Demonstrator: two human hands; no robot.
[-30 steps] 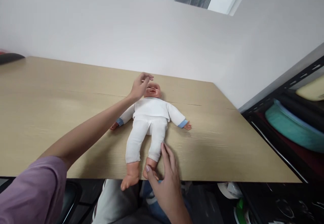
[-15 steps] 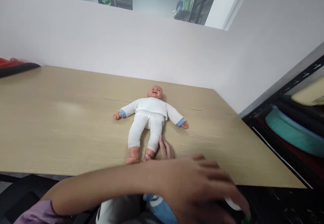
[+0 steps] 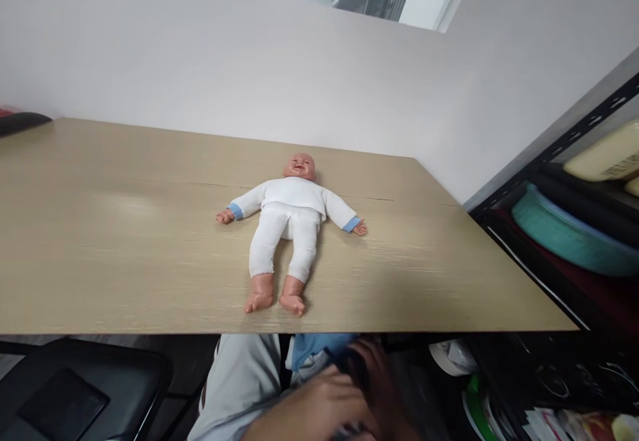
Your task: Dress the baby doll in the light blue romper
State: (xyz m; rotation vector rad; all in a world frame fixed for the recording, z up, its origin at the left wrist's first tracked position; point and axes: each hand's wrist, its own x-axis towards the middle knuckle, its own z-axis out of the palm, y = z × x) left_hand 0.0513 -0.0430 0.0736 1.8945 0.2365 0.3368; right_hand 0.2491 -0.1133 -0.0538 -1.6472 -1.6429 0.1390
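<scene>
A baby doll (image 3: 299, 201) lies face up on the table, its head toward the wall. It wears a white long-sleeved top and trousers with blue cuffs, and its feet are bare. Below the table edge, over my lap, are both hands. My left hand (image 3: 337, 398) has its fingers curled. Close beside it my right hand (image 3: 377, 368) is bent round, partly in shadow. Between the hands is something dark that I cannot make out. Against my right fingers lies a blue and white cloth (image 3: 319, 349). Neither hand touches the doll.
The wooden table (image 3: 150, 248) ends at a white wall (image 3: 249, 62). On the right a black shelf rack holds a teal rounded item (image 3: 574, 238) and a cream bottle-like item (image 3: 606, 155). Lower right are a green roll (image 3: 474, 401) and packets. A black chair (image 3: 84, 381) stands at left.
My right hand has left the doll's leg and dropped below the table edge. My left hand has drawn back from the right to join it. The doll lies as before; the view tilted down.
</scene>
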